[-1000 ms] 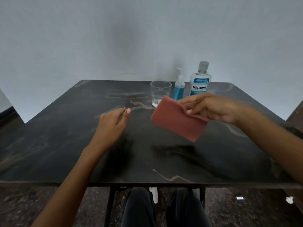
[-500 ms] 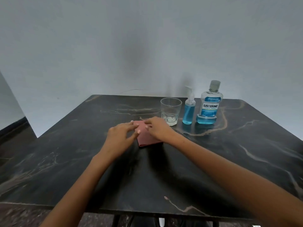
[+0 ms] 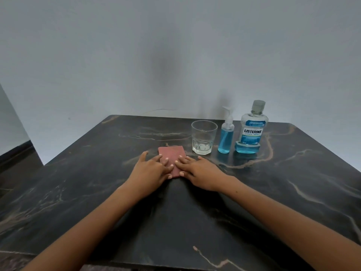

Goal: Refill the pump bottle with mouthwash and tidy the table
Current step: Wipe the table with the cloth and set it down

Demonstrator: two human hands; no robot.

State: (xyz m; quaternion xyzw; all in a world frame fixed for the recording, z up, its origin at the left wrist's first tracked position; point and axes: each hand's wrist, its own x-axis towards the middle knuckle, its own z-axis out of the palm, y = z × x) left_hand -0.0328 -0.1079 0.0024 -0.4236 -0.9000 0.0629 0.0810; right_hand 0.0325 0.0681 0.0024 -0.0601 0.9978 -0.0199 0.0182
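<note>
A folded reddish cloth (image 3: 172, 153) lies flat on the dark marble table (image 3: 97, 182). My left hand (image 3: 151, 170) and my right hand (image 3: 197, 170) rest on its near part with straight fingers, pressing it down. Behind it to the right stand an empty clear glass (image 3: 203, 137), a small pump bottle (image 3: 226, 133) mostly full of blue liquid, and a capped Listerine mouthwash bottle (image 3: 252, 128) with a little blue liquid at its bottom.
A plain pale wall rises right behind the table's far edge. The floor shows at the left. A thin wire lies along the far edge of the table near the middle.
A second ago my right hand held the cloth in the air. It was then laid on the table, and both hands now lie flatter on it with fingers spread.
</note>
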